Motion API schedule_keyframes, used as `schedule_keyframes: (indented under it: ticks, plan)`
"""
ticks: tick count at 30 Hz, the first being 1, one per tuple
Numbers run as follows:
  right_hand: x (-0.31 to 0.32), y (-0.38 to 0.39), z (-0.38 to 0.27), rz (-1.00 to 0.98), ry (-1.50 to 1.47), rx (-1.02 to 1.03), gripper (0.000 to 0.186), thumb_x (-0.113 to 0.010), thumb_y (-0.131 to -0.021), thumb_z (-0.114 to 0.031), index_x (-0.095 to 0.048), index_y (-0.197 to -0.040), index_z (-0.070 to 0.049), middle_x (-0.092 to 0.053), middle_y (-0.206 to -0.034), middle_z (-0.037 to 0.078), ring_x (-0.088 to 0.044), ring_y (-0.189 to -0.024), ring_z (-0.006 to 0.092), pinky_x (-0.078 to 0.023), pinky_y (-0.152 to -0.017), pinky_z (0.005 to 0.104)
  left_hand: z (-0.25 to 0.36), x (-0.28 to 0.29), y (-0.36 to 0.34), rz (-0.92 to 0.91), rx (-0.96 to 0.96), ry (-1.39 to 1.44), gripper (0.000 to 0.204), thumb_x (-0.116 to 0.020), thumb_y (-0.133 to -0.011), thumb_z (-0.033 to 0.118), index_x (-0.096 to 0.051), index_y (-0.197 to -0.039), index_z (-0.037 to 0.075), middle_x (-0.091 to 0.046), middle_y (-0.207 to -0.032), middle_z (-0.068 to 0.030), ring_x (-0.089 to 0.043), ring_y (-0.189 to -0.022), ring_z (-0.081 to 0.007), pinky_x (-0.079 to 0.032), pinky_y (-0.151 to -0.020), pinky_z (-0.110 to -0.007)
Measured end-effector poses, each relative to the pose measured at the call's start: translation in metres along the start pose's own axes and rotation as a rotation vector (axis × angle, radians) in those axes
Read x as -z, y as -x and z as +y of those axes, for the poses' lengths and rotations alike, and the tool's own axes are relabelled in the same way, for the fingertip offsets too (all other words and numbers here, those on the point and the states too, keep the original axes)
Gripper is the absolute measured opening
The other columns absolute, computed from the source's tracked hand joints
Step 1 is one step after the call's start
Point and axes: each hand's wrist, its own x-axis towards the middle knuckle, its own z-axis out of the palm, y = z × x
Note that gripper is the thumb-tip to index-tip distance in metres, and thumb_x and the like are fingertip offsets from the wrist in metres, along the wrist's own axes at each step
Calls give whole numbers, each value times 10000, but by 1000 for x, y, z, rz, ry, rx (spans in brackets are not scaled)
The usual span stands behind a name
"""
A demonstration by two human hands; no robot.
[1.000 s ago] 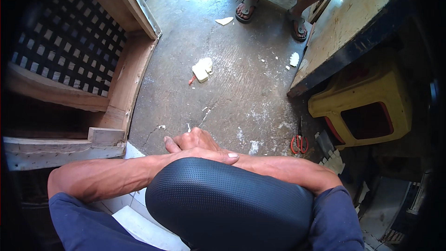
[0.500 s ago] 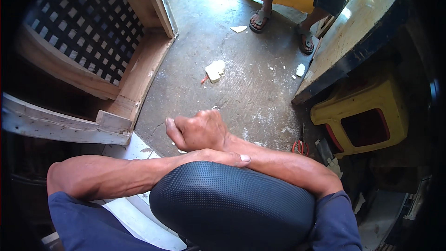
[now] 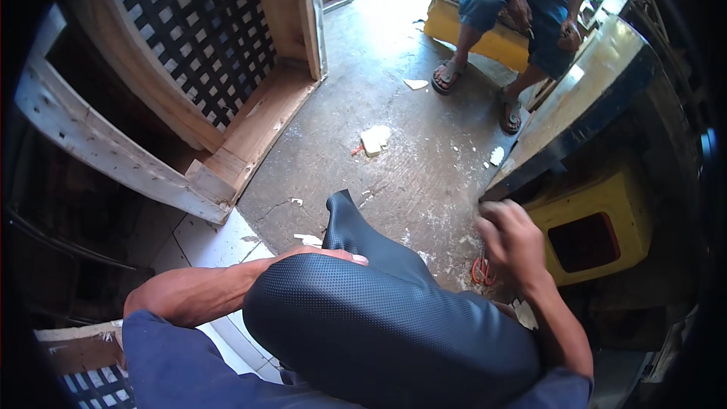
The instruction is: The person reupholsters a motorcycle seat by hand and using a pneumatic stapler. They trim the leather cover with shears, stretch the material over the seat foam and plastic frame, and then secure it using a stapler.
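Observation:
A black dimpled padded seat [image 3: 379, 318] lies across my lap, with a loose flap of its covering [image 3: 348, 220] sticking up beyond the pad. My left hand [image 3: 326, 254] grips the covering along the far side, fingers mostly hidden and thumb on top. To the right of the seat, my right hand [image 3: 509, 231] is raised above the floor, fingers curled and blurred; I cannot tell whether anything is in them. Red-handled scissors [image 3: 483, 271] lie on the floor just below it, partly visible.
A wooden frame with black webbing [image 3: 204, 45] stands left. A co-worker [image 3: 553, 23] in sandals is at a yellow padded piece [image 3: 447, 23]. A worn board [image 3: 575, 106] and yellow stool [image 3: 598, 250] are right. Foam scraps [image 3: 375, 140] litter the floor [image 3: 318, 151].
My right hand has moved from in front of the seat up and out to the right. The covering's flap now shows where that hand was. My view has shifted, showing more of the co-worker.

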Motion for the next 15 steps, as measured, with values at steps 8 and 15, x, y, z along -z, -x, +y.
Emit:
schedule_keyframes:
  ticks: [8, 15]
  plan:
    - [74, 483, 158, 56, 131, -1730, 617, -469, -1109, -534, -599, -1454, -38, -651, -1396, 189, -631, -1269, 343, -479, -1101, 466, 0, 4, 7, 29, -74, 29, 230, -659, -1030, 142, -726, -1197, -2, -739, -1103, -66, -703, -1005, -142, -548, -895, -252]
    - [-52, 334, 36, 1311, -1612, -1234, 717, -396, -1099, -629, -539, -1527, -72, -578, -1520, 148, -570, -1362, 356, -452, -1146, 473, -7, -2, 29, 202, -124, 72, 234, -650, -1021, 149, -724, -1179, -6, -734, -1080, -84, -705, -964, -159, -554, -862, -280]
